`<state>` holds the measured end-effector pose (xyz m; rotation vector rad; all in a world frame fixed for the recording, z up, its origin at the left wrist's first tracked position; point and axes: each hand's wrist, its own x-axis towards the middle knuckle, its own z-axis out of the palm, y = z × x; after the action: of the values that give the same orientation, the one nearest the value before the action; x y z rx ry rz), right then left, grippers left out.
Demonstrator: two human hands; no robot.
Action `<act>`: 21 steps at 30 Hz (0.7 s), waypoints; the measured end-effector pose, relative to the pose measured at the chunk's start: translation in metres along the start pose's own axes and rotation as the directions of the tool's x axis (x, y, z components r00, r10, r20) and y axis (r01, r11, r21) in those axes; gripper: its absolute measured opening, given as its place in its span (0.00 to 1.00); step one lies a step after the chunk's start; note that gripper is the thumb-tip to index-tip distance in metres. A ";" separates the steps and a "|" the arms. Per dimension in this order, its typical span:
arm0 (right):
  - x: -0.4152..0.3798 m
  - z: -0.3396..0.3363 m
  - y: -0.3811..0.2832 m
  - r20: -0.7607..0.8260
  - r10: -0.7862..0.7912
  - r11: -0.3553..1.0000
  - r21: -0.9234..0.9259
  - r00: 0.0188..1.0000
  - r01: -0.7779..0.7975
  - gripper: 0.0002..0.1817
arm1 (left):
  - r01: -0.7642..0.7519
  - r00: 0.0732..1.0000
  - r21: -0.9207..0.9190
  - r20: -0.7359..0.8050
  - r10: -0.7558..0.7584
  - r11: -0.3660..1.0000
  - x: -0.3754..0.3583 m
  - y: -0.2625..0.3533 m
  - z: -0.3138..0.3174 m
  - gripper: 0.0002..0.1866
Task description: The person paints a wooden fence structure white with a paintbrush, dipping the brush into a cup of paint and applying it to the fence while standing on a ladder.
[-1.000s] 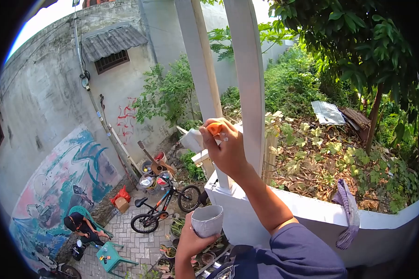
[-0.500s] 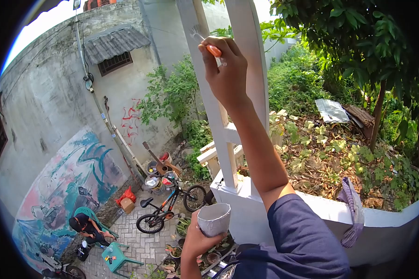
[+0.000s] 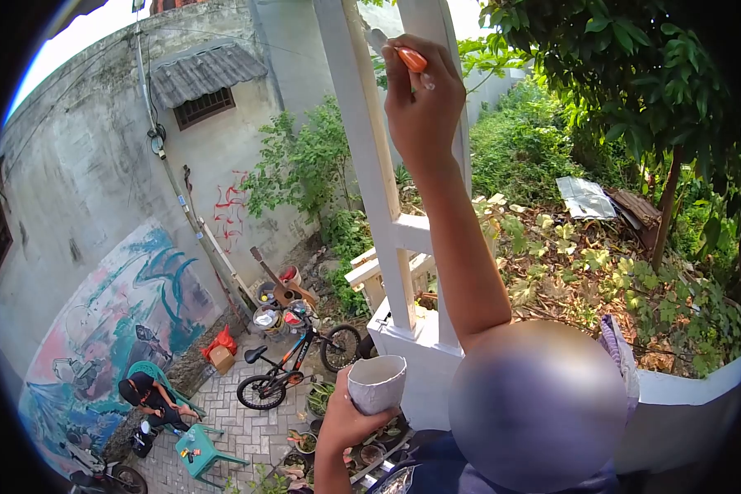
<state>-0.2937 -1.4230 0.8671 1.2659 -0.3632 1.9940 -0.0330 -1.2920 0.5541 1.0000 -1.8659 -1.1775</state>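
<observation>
Higher than before, the right hand (image 3: 426, 97) grips the orange-handled brush (image 3: 412, 60) up by the white post (image 3: 356, 107), its pale end poking out free; near and low, the left hand (image 3: 344, 424) is wrapped round the rough cup (image 3: 377, 390), likely so it stays mouth-up.

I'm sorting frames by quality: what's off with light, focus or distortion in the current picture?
Head view: the wall bows and the corners go black, as with a wide lens; the sky is washed out; sunlight dapples the leaf litter; a round blurred patch covers the lower right; the tip of the orange-handled tool is indistinct.
</observation>
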 end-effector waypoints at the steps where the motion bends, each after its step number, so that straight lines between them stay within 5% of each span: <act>1: 0.002 0.010 0.006 0.047 0.026 0.999 0.027 0.999 -0.027 0.03 | -0.024 1.000 0.016 0.007 0.024 1.000 0.001 -0.004 0.000 0.52; 6: -0.048 -0.026 -0.018 0.166 0.134 0.984 -0.143 0.977 -0.111 0.06 | -0.057 0.998 -0.016 -0.003 0.057 0.998 0.001 -0.009 0.005 0.52; 9: -0.076 -0.061 -0.039 0.264 0.318 0.931 -0.269 0.911 -0.247 0.06 | -0.032 0.999 0.003 0.009 0.032 0.999 0.000 -0.006 0.005 0.51; 11: -0.074 -0.077 -0.056 0.335 0.535 0.845 -0.234 0.776 -0.481 0.05 | -0.035 0.999 -0.015 0.023 0.036 0.999 0.000 -0.004 0.006 0.51; 14: -0.037 -0.068 -0.061 0.156 0.424 0.906 -0.075 0.892 -0.417 0.04 | -0.022 0.999 0.004 0.026 0.022 1.000 0.000 -0.005 0.008 0.52; 17: -0.007 -0.023 -0.017 0.018 0.055 0.997 0.051 0.998 -0.056 0.03 | -0.029 0.999 -0.018 0.029 0.030 0.999 -0.001 -0.006 0.009 0.52; 21: -0.034 -0.021 -0.021 0.136 0.120 0.987 -0.119 0.983 -0.104 0.03 | -0.053 0.998 -0.030 0.017 0.053 0.998 -0.003 -0.001 0.009 0.51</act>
<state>-0.2842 -1.4107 0.8243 1.3466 -0.6191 1.9519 -0.0392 -1.2865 0.5494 0.9212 -1.8724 -1.1830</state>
